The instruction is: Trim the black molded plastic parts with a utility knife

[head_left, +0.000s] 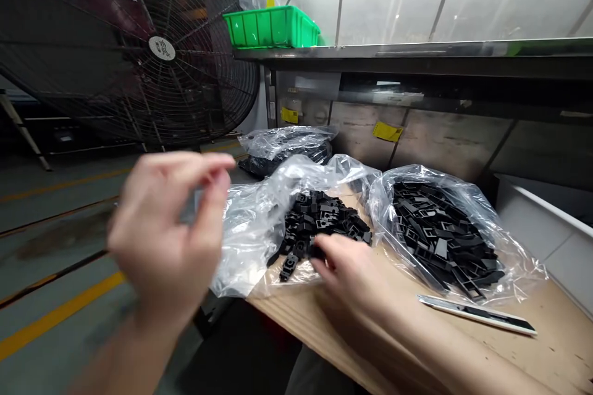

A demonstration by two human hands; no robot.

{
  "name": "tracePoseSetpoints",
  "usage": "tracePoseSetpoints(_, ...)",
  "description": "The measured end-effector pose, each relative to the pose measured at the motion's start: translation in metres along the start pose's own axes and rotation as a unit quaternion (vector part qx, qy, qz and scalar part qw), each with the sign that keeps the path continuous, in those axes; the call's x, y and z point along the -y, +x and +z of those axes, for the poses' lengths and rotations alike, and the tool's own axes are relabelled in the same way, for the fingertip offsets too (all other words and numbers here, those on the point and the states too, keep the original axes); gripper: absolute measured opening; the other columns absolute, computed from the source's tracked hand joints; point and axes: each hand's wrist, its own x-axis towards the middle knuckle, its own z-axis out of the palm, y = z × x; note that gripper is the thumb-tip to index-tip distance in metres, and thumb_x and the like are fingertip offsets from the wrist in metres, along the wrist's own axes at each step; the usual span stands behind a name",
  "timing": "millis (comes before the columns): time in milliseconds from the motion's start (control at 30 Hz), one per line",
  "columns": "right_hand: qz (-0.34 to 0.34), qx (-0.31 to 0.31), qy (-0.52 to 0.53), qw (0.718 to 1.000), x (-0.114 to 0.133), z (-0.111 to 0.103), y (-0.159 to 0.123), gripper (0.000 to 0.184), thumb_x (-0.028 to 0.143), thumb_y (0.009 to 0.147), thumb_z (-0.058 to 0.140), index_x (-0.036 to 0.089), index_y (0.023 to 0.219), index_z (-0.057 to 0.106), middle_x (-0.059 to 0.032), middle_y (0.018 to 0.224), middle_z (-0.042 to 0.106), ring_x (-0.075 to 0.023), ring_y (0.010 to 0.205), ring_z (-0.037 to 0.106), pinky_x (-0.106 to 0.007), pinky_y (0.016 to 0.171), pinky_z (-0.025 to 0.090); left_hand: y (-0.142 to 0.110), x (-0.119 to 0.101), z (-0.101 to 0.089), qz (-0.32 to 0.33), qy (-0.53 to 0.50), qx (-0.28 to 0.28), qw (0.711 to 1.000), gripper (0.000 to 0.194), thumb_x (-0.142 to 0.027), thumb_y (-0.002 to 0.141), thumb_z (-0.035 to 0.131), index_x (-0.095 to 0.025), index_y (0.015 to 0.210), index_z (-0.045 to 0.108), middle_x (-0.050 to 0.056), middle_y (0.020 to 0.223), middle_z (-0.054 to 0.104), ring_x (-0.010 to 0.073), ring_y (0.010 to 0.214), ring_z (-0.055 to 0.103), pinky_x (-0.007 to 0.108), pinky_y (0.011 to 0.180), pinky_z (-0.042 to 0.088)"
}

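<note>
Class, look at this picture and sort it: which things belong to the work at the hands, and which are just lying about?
In use: right hand, black plastic parts, clear plastic bag, left hand (blurred).

Lying about: second bag of black parts, white utility knife, green plastic crate, floor fan.

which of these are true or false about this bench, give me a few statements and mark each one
The right hand is at the pile of black plastic parts in an open clear bag. True.
The left hand rests on the tan board. False: it is raised and blurred, off to the left of the board.
A utility knife lies on the board. True.
The green crate sits on the board. False: it sits on the steel shelf above.
A large black fan stands on the left of the view. True.
</note>
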Motion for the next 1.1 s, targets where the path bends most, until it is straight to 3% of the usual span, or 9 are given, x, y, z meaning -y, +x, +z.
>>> tracePoseSetpoints(67,0.041,-0.001,0.015,0.999,-0.012,-0.011,0.010,0.036,0.029,0.088,0.045,0.016,0.121,0.041,-0.0036,0.094,0.061,-0.0146,0.078,0.061,-0.028,0.064,0.047,-0.025,-0.013,-0.005,0.125,-0.107,0.203,0.965,0.043,-0.006,0.076,0.055,-0.037,0.106,0.059,-0.001,0.093,0.064,0.0193,0.087,0.058,0.031,0.075,0.048)
tracePoseSetpoints(133,0.067,0.026,0.018,0.997,-0.029,-0.019,0.010,0.039,0.032,0.089,0.045,0.015,0.123,0.040,-0.0047,0.096,0.061,-0.0145,0.079,0.061,-0.032,0.068,0.048,-0.049,-0.017,-0.002,0.232,-0.186,0.416,0.859,0.038,-0.010,0.079,0.055,-0.028,0.113,0.057,0.004,0.100,0.066,0.0202,0.093,0.059,0.029,0.078,0.049)
tracePoseSetpoints(167,0.073,0.053,0.017,0.996,-0.039,-0.020,0.006,0.036,0.035,0.088,0.046,0.016,0.118,0.046,-0.0036,0.093,0.062,-0.0138,0.076,0.061,-0.032,0.067,0.049,-0.058,-0.014,0.002,0.239,-0.194,0.477,0.823,0.034,-0.015,0.082,0.054,-0.022,0.115,0.056,0.009,0.107,0.065,0.0215,0.098,0.058,0.031,0.084,0.048)
tracePoseSetpoints(267,0.095,0.132,-0.004,0.987,-0.060,-0.017,-0.014,0.030,0.037,0.085,0.051,0.015,0.105,0.055,-0.0011,0.083,0.062,-0.0110,0.066,0.060,-0.029,0.060,0.050,-0.068,0.007,0.020,0.168,-0.118,0.541,0.816,0.037,-0.030,0.084,0.050,-0.015,0.119,0.054,0.014,0.131,0.048,0.0276,0.120,0.042,0.040,0.098,0.037)
tracePoseSetpoints(533,0.071,0.136,-0.072,0.986,-0.063,-0.002,-0.007,0.019,0.028,0.088,0.049,0.015,0.098,0.058,-0.0031,0.095,0.062,-0.0128,0.079,0.060,-0.032,0.070,0.050,-0.023,0.050,0.060,0.004,0.083,0.524,0.848,0.059,-0.058,0.084,0.034,-0.023,0.131,0.040,0.015,0.136,0.041,0.0368,0.117,0.045,0.049,0.087,0.042)
tracePoseSetpoints(700,0.095,0.043,-0.096,0.990,-0.068,-0.050,0.073,0.024,0.029,0.087,0.051,0.015,0.106,0.055,-0.0050,0.105,0.059,-0.0159,0.086,0.060,-0.035,0.073,0.050,0.045,0.086,0.099,-0.065,0.161,0.416,0.893,0.065,-0.057,0.082,0.040,-0.019,0.134,0.036,0.016,0.143,0.028,0.0444,0.129,0.014,0.064,0.098,0.009)
tracePoseSetpoints(833,0.115,-0.067,-0.108,0.985,-0.071,-0.100,0.121,0.025,0.029,0.087,0.051,0.015,0.107,0.054,-0.0051,0.105,0.058,-0.0162,0.087,0.059,-0.036,0.073,0.050,0.094,0.105,0.106,-0.142,0.184,0.353,0.906,0.069,-0.057,0.083,0.039,-0.016,0.137,0.027,0.014,0.147,0.014,0.0457,0.129,0.009,0.065,0.098,0.010)
tracePoseSetpoints(967,0.107,-0.086,-0.112,0.984,-0.070,-0.108,0.097,0.021,0.030,0.088,0.048,0.013,0.096,0.057,-0.0023,0.091,0.062,-0.0125,0.076,0.060,-0.031,0.068,0.050,0.088,0.091,0.087,-0.155,0.154,0.358,0.908,0.060,-0.049,0.087,0.039,-0.019,0.136,0.026,0.011,0.148,0.016,0.0348,0.132,0.016,0.056,0.103,0.016)
tracePoseSetpoints(1100,0.117,-0.010,-0.135,0.984,-0.075,-0.077,0.036,0.020,0.030,0.089,0.047,0.014,0.088,0.059,0.0002,0.080,0.062,-0.0110,0.070,0.060,-0.029,0.065,0.049,0.045,0.062,0.067,-0.143,0.077,0.442,0.882,0.048,-0.042,0.085,0.044,-0.019,0.128,0.043,0.009,0.135,0.044,0.0302,0.124,0.037,0.041,0.100,0.028)
